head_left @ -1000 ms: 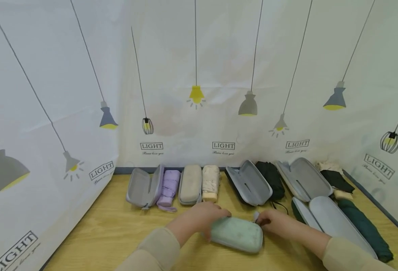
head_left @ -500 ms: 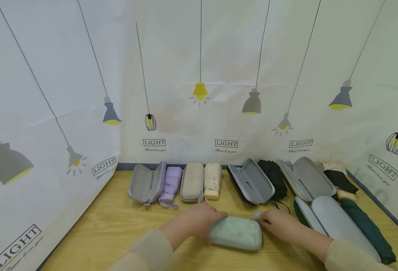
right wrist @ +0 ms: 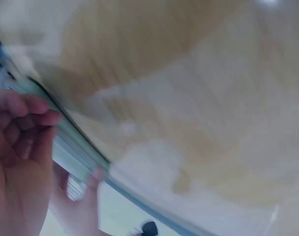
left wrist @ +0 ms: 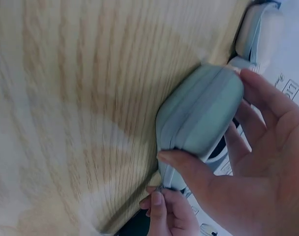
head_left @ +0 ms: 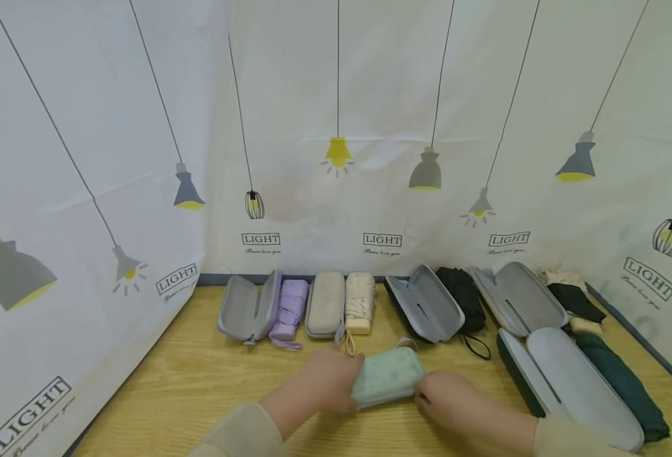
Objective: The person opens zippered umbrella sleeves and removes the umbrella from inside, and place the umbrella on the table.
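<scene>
A mint-green hard zip case (head_left: pixel 389 376) sits on the wooden table between my hands, angled with its right end farther away. My left hand (head_left: pixel 331 379) grips its left end; in the left wrist view the thumb lies by the zip seam and the other fingers go over the far side. At the case's near right edge, my right hand (head_left: pixel 447 397) has curled fingers. The left wrist view shows its thumb and finger pinching a small zipper pull (left wrist: pixel 160 188) on the seam. A grey strap loop (head_left: pixel 407 343) stands out at the far right corner.
Along the back stand an open lilac case (head_left: pixel 239 311), a folded lilac umbrella (head_left: pixel 290 308), a beige case (head_left: pixel 326 304) and a cream umbrella (head_left: pixel 360 301). An open black case (head_left: pixel 436 311), black umbrella (head_left: pixel 462 298), open grey-lined cases (head_left: pixel 527 298) and dark green umbrella (head_left: pixel 622 387) lie right.
My right hand has moved from the case's far right corner round to its near right edge. The case has turned, its right end swinging away, and the left hand keeps hold of the left end.
</scene>
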Available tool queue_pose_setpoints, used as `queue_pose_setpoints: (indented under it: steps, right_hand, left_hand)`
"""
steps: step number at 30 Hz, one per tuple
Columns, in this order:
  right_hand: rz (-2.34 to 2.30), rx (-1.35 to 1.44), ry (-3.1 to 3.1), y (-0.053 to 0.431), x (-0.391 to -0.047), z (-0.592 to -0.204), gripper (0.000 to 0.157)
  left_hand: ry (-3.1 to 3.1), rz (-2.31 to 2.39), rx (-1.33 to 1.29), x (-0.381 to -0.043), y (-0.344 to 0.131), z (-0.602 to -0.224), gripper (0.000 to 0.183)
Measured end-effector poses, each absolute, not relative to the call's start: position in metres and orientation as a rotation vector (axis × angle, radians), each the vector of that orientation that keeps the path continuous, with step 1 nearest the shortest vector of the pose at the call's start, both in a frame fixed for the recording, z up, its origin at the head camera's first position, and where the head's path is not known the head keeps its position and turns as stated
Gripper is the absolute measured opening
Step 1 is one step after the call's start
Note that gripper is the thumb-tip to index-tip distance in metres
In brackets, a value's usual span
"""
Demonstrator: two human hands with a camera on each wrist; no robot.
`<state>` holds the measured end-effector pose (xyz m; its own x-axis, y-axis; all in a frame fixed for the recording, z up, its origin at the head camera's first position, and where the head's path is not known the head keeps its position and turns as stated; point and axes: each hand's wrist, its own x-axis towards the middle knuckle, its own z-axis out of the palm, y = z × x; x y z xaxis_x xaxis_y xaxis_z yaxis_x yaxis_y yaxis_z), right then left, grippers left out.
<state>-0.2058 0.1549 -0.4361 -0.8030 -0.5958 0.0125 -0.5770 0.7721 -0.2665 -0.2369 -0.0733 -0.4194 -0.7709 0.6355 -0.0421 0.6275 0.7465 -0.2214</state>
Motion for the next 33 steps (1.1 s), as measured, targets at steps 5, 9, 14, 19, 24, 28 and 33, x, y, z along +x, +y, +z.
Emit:
queue_pose_setpoints:
  steps: [5,9,14,19,24,28,33]
  right_hand:
    - [-0.488,-0.924,2.876,0.140,-0.198,-0.437,0.017]
    - [-0.547,-0.889,2.841,0.141,-0.201,-0.439,0.016]
    - [-0.567,-0.925,2.785,0.150,-0.206,-0.436,0.011]
    - [-0.584,-0.999,2.794,0.160,-0.210,-0.434,0.009]
    - [-0.642,-1.086,2.835,0.171,-0.222,-0.436,0.012]
    - [-0.556,-1.230,2.897,0.176,-0.231,-0.438,0.015]
    - [-0.454,-1.332,2.869,0.178,-0.234,-0.438,0.006]
  left_hand:
    - [-2.909,0.371,-1.014,-0.232,-0.068,-0.414,0.081]
    - [-2.925,0.371,-1.045,-0.232,-0.068,-0.414,0.092]
    - [-3.013,0.500,-1.096,-0.231,-0.062,-0.410,0.102]
    - [-2.986,0.530,-1.179,-0.228,-0.059,-0.406,0.099]
    - [-2.799,0.532,-1.486,-0.229,-0.058,-0.406,0.106]
    - [-2.733,0.600,-1.668,-0.229,-0.055,-0.405,0.114]
    - [-2.713,0.664,-1.676,-0.232,-0.053,-0.407,0.119]
